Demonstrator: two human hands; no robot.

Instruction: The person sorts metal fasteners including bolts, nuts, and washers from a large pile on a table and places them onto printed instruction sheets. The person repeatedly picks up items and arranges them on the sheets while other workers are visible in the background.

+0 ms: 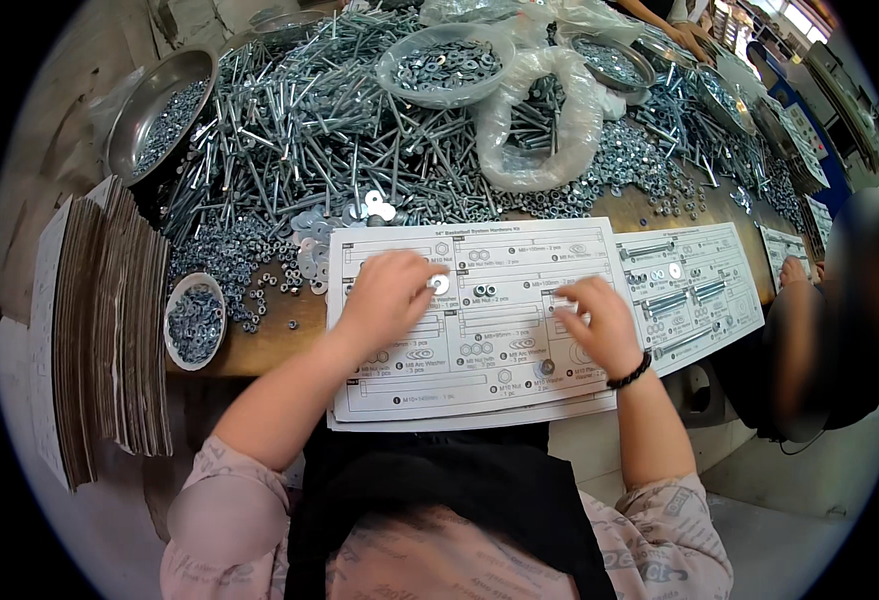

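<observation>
A white printed card (409, 400) with part drawings lies on the table edge in front of me. My left hand (387, 298) is over its left part, fingertips pinched at the edge of a flat washer (440, 285). Beside that washer, two dark nuts (484, 291) rest on the card. Above the card's right part is my right hand (602, 322), thumb and bent fingers apart, with nothing visible between them. Another washer (547, 368) sits lower on the card, left of that hand.
Heaped bolts (299, 130) cover the table's far side, with loose nuts and washers nearer. A white bowl of washers (196, 320) stands left, by stacked cards (109, 330). A second card (699, 290) bears hardware at right. Another person's hand (791, 270) shows beyond it.
</observation>
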